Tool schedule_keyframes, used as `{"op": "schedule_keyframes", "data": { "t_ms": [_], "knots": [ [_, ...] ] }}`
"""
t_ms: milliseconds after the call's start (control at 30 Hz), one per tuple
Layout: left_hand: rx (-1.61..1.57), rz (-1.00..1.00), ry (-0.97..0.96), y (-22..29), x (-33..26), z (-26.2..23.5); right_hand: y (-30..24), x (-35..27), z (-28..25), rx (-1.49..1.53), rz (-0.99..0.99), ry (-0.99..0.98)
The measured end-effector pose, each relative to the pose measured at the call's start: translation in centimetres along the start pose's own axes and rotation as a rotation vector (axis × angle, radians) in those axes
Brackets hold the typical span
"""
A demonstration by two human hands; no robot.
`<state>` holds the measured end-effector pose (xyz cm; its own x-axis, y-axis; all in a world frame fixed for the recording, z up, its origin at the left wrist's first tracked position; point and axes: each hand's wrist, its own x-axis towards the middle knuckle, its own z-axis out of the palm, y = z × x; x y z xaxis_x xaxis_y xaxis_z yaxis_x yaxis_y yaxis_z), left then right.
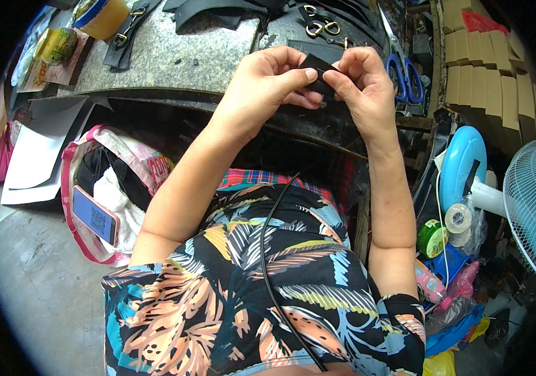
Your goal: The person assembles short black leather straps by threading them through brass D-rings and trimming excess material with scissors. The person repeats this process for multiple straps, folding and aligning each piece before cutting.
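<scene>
Over the near edge of the worktable, both hands pinch a small piece of black leather (316, 63). My left hand (268, 78) has its thumb pressed on the piece from the left. From the right, my right hand (363, 84) grips it between thumb and curled fingers. The fingers cover part of the piece, so its full shape is hidden. Just beyond the hands lie black straps with gold-coloured metal clasps (315, 29). Scissors with blue handles (405, 76) rest to the right of my right hand.
Another black strap with a clasp (122, 41) lies on the grey worktable (155, 56), near a tub (102, 17). A bag holding a phone (95, 215) stands at lower left. On the right are a fan (528, 200), tape rolls (457, 218) and stacked cardboard boxes (484, 94).
</scene>
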<state>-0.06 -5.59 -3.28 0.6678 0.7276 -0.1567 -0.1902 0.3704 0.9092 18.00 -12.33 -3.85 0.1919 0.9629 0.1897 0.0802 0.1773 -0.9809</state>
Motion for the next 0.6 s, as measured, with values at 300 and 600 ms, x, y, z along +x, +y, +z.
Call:
{"op": "schedule_keyframes", "data": {
  "t_ms": [300, 600],
  "knots": [
    [-0.195, -0.134, -0.105, 0.41, 0.04, -0.71, 0.06, -0.03, -0.42, -0.016, 0.014, -0.071],
    [-0.187, -0.102, -0.072, 0.35, -0.09, -0.54, 0.06, 0.18, -0.70, -0.040, -0.020, -0.083]
  ]
}}
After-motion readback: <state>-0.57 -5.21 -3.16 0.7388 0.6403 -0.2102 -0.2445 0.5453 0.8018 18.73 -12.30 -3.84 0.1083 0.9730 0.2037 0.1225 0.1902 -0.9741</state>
